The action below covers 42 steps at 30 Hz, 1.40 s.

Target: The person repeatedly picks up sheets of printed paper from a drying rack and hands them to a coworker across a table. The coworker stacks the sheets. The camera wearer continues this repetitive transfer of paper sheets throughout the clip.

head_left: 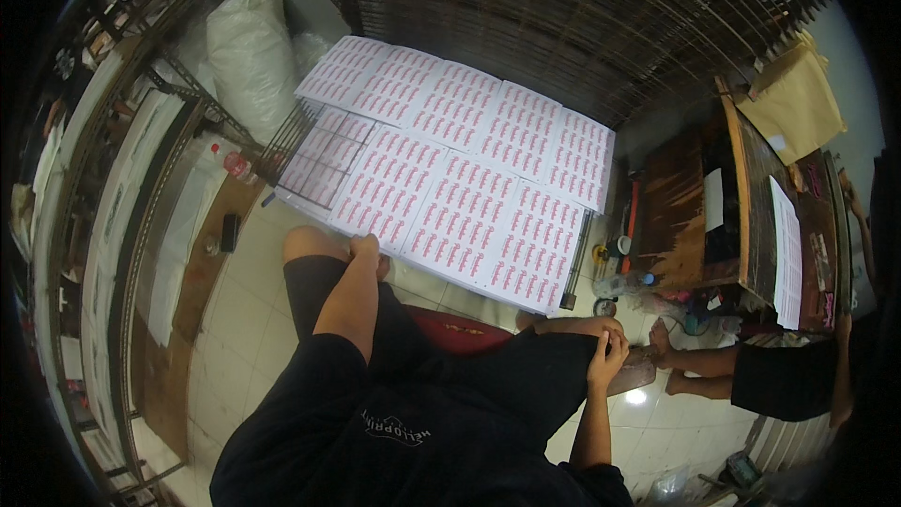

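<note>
White sheets (465, 207) with rows of small red print lie in two overlapping rows on a wire drying rack (324, 136) in front of me. My left hand (366, 249) is at the rack's near edge, beside my left knee. Its fingers are curled closed, and anything in them is hidden. My right hand (610, 357) rests on my right knee with its fingers loosely apart and nothing in them. It is well away from the sheets.
More wire racks (497, 9) stand raised behind the sheets. A stuffed white sack (251, 56) and a shelf (155, 225) are at left. To the right are a wooden table (741, 197), a plastic bottle (624, 282) on the floor, and another person's legs (709, 366).
</note>
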{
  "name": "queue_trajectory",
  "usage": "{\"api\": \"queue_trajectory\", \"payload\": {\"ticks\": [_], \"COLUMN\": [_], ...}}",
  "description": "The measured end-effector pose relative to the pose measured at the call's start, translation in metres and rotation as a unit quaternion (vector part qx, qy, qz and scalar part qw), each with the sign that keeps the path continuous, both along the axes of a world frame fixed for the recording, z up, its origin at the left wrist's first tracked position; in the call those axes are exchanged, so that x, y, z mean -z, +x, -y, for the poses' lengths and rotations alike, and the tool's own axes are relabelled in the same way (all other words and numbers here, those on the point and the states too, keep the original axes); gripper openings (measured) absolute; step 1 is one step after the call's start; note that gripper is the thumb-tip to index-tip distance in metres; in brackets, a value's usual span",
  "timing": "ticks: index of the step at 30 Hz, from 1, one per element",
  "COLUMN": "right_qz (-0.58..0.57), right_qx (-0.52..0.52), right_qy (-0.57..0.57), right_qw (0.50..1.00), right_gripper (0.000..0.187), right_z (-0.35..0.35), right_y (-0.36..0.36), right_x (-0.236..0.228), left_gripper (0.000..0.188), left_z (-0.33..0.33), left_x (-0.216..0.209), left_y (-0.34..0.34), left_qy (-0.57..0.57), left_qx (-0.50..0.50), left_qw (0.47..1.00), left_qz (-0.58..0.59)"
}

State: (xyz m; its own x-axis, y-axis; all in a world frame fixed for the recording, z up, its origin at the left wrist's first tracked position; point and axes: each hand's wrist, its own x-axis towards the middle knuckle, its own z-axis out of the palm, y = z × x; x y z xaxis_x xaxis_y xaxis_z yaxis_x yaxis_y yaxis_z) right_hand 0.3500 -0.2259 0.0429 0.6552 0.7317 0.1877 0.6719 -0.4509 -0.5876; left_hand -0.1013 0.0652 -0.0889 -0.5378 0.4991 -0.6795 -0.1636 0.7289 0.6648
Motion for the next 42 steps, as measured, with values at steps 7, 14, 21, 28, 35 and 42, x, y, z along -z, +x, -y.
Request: {"api": "queue_trajectory", "payload": {"ticks": [7, 14, 21, 28, 35, 42], "right_qz": [0.005, 0.048, 0.007, 0.013, -0.143, -0.130], "right_qx": [0.002, 0.027, 0.063, 0.063, 0.029, 0.100], "right_qy": [0.016, 0.030, -0.023, -0.004, 0.148, 0.357], "right_qw": [1.000, 0.998, 0.998, 0.998, 0.978, 0.920], "right_gripper": [0.029, 0.034, 0.037, 0.036, 0.029, 0.028], "right_z": [0.002, 0.002, -0.007, -0.005, -0.003, -0.008], "right_y": [-0.003, -0.001, -0.016, -0.020, 0.001, 0.115], "right_x": [-0.001, -0.001, -0.015, -0.012, -0.020, -0.108], "left_gripper": [0.058, 0.057, 0.045, 0.038, 0.038, 0.035], "left_z": [0.008, 0.001, 0.080, 0.113, 0.092, 0.090], "left_x": [-0.038, -0.035, -0.183, -0.108, -0.103, -0.097], "left_y": [0.018, 0.031, 0.093, 0.084, 0.074, 0.070], "left_qy": [0.035, 0.166, 0.113, -0.057, 0.027, 0.044], "left_qx": [0.005, 0.106, 0.396, 0.413, 0.355, 0.344], "left_qw": [0.996, 0.972, 0.840, 0.879, 0.907, 0.914], "left_qz": [-0.082, 0.130, 0.353, 0.231, 0.226, 0.210]}}
